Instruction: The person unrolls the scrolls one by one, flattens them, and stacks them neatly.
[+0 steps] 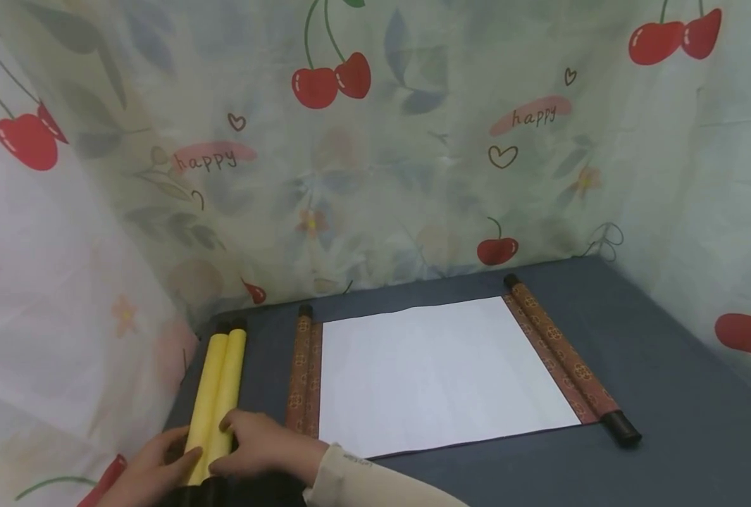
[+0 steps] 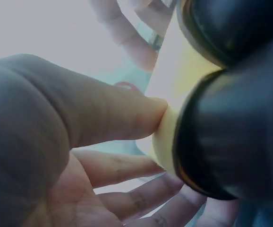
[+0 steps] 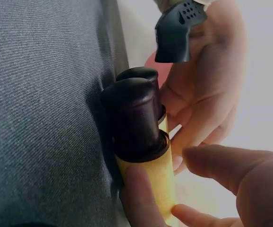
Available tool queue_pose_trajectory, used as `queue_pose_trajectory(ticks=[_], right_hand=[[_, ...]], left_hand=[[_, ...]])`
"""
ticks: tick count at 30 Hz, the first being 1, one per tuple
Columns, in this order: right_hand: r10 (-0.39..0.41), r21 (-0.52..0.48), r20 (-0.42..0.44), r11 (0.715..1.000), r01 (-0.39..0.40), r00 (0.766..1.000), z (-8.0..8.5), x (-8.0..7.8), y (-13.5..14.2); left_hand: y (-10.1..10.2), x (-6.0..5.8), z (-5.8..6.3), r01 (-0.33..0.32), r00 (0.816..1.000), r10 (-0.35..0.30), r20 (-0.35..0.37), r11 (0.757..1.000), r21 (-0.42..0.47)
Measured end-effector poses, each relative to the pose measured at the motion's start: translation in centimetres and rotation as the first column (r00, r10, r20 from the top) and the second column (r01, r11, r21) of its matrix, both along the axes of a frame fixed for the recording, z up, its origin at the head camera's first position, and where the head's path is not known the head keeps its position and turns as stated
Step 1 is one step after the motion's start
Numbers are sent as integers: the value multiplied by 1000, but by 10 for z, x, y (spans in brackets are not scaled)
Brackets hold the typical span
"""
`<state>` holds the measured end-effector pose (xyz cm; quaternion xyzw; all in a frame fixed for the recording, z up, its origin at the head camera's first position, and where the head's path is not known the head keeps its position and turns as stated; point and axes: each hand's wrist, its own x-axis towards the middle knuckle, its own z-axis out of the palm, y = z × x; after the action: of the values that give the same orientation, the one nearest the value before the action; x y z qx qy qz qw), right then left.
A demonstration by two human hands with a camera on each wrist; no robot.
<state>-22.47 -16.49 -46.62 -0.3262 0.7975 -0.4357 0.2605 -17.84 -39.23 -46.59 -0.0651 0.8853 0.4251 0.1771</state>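
Observation:
At the left of the table, in the head view, lies a yellow scroll [image 1: 213, 384], wound into two rolls side by side with black end knobs [image 3: 132, 116]. My left hand [image 1: 153, 465] holds the left roll near its front end, thumb on top and fingers round the outer side. In the left wrist view its thumb [image 2: 127, 113] touches the yellow surface just behind a knob's collar. My right hand [image 1: 264, 443] holds the right roll between thumb and fingers, close to the same end. The right wrist view shows one fingertip [image 3: 140, 184] on the yellow below the collar.
A second scroll lies spread out to the right, its white sheet [image 1: 439, 373] between brown patterned rollers with black ends. The right roller [image 1: 559, 345] slants toward the front. Cherry-printed curtains [image 1: 382, 176] hang behind and beside the grey table [image 1: 680, 373].

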Motion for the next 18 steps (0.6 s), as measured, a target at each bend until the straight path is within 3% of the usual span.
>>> queue_pose_trajectory(ticks=[3,9,18], right_hand=[[-34,-33,45,999,35,998,6,2,4],[-82,-51,-79,996,78,993,9,5,10],[-130,-121,-57,985,122,990,11,7,18]], left_hand=[[4,0,1,10,1000,-10,-2,1000,-5],[14,-3,6,-74,996,77,39,994,-79],[25,0,12,-104,994,105,4,990,-92]])
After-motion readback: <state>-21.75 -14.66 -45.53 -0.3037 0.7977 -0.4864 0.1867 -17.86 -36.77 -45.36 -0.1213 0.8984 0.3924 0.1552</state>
